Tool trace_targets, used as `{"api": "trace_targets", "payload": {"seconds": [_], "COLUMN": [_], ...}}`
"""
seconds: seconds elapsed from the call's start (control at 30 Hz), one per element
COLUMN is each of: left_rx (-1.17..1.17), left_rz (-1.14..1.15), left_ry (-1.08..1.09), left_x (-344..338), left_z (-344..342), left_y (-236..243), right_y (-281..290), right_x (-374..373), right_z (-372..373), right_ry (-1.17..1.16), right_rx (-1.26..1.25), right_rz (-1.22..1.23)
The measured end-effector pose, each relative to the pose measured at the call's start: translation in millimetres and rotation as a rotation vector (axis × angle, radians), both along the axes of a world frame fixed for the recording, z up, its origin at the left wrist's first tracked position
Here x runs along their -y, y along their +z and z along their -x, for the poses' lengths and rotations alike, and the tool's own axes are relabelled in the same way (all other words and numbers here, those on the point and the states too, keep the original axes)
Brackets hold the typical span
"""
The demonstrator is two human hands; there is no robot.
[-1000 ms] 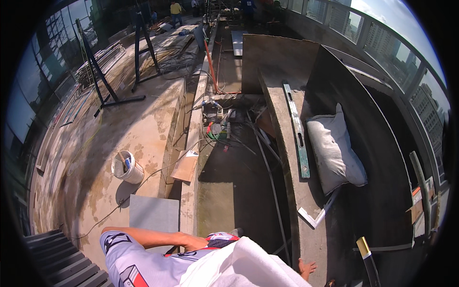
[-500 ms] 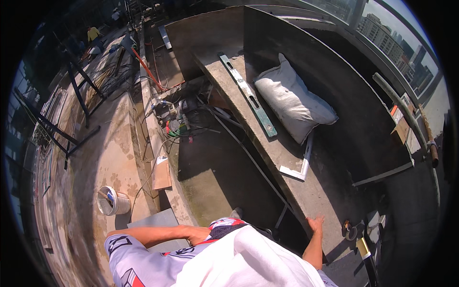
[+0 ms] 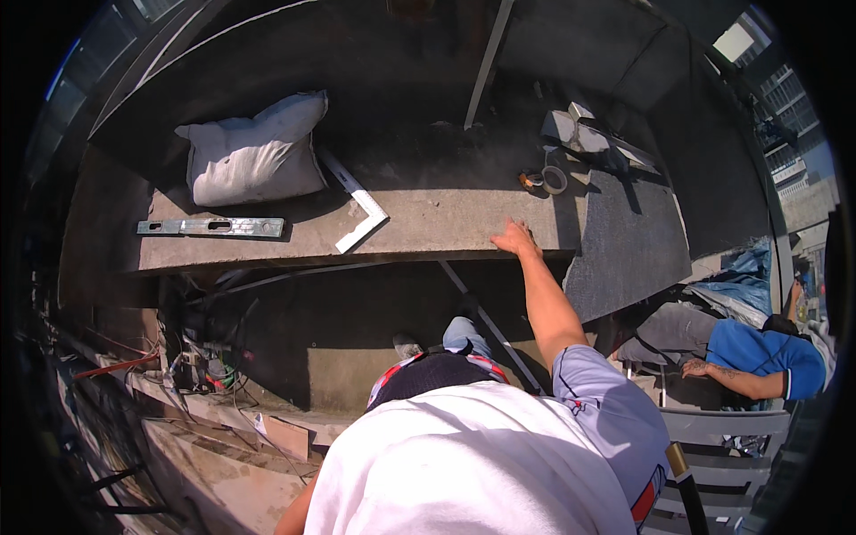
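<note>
My right hand (image 3: 512,237) rests with spread fingers on the front edge of a concrete ledge (image 3: 446,223), holding nothing. To its left lie a white L-square (image 3: 373,217), a green spirit level (image 3: 210,227) and a stuffed pale sack (image 3: 252,157). Just beyond the hand are a round container or roll (image 3: 554,181) and a small orange-and-black item (image 3: 530,182). My left arm shows only as a sliver at the lower edge; that hand is out of sight.
At right a co-worker in blue (image 3: 753,352) bends beside a grey slab (image 3: 624,250), below stone offcuts (image 3: 573,134). Dark walls (image 3: 401,71) back the ledge. Below it are a trough (image 3: 267,348), pipes and cables (image 3: 209,366), and grey slats (image 3: 731,428).
The view has swung right to face the ledge; my right arm now reaches farther up the picture onto it. The co-worker has come into view. My left hand has dropped out of sight.
</note>
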State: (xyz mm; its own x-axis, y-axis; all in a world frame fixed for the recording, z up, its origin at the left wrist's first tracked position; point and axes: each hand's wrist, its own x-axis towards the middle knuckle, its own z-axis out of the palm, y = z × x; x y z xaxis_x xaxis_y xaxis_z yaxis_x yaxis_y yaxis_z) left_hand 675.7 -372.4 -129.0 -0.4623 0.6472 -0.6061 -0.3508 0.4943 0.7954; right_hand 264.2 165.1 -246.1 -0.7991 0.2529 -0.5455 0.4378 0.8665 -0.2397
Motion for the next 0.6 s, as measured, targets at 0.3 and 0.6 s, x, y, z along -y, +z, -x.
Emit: {"api": "trace_targets", "payload": {"seconds": [0.3,0.6], "left_rx": [0.036,0.026], "left_rz": [0.003,0.018], "left_ry": [-0.042,-0.084], "left_x": [-2,-17], "left_z": [9,23], "left_y": [8,18], "right_y": [-18,-1], "right_x": [14,11], "right_z": [-15,-15], "right_ry": [-0.019,0.011], "right_rx": [-0.014,0.061], "right_rz": [0.059,0.026]}}
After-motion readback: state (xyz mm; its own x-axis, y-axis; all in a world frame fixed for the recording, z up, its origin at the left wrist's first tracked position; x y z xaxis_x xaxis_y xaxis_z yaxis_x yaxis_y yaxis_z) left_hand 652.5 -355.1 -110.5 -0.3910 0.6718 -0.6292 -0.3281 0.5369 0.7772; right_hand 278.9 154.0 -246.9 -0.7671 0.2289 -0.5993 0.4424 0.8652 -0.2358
